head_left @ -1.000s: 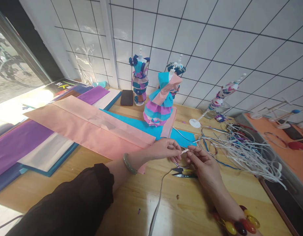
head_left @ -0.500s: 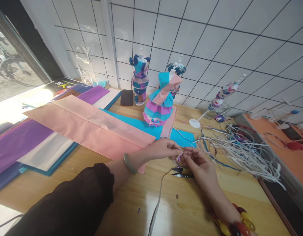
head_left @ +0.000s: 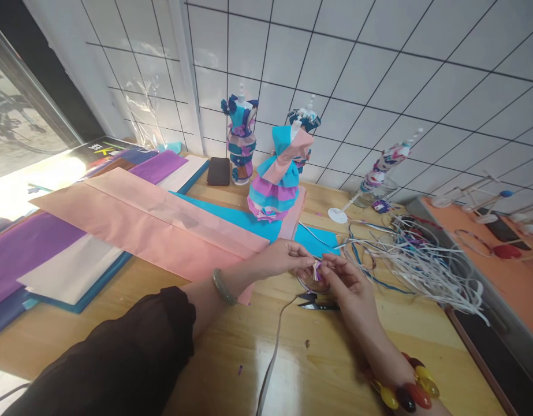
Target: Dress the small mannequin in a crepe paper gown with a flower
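The ribbon piece (head_left: pixel 317 270), small and purple-white, sits pinched between both hands just in front of the blue paper sheet (head_left: pixel 249 219). The left hand (head_left: pixel 283 260) and right hand (head_left: pixel 346 283) meet fingertip to fingertip, each clamped on it. Keeping the pinch tight near the fold probably serves best (the piece is tiny). No container is in view; snips (head_left: pixel 316 301) lie nearer still.

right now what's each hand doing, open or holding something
Left hand: fingers pinched shut on the small white and purple ribbon piece.
Right hand: fingertips pinched on the same ribbon piece.
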`<act>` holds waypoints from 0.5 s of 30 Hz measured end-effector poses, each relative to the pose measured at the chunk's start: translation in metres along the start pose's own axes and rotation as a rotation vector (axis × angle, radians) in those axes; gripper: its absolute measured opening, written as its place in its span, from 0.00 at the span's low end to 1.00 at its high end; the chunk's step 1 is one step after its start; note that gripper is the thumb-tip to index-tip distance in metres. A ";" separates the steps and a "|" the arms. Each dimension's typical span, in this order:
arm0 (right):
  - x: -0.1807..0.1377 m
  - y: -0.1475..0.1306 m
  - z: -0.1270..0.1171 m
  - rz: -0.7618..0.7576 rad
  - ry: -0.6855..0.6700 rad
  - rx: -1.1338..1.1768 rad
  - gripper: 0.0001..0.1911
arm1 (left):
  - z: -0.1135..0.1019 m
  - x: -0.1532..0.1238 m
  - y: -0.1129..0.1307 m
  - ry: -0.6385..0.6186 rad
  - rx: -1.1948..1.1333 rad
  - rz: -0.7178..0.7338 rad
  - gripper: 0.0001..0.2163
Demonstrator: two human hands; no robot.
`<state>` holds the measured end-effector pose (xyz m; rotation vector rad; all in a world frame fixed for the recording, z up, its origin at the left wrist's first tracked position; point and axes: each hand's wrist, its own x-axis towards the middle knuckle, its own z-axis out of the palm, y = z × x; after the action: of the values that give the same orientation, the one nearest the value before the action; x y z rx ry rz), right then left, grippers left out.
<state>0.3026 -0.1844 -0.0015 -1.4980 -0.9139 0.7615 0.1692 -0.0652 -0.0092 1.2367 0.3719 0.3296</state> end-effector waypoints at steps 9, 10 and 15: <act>0.000 0.001 0.000 0.018 -0.051 0.022 0.17 | 0.001 0.001 -0.001 -0.050 0.036 -0.023 0.21; 0.001 0.001 0.000 0.006 -0.040 0.017 0.16 | 0.001 0.002 -0.001 -0.042 0.030 -0.019 0.21; 0.001 0.004 -0.001 -0.021 -0.013 0.019 0.15 | 0.001 0.002 -0.001 0.001 0.021 -0.006 0.20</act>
<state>0.3045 -0.1842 -0.0049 -1.4659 -0.9283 0.7639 0.1716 -0.0650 -0.0101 1.2560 0.3808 0.3219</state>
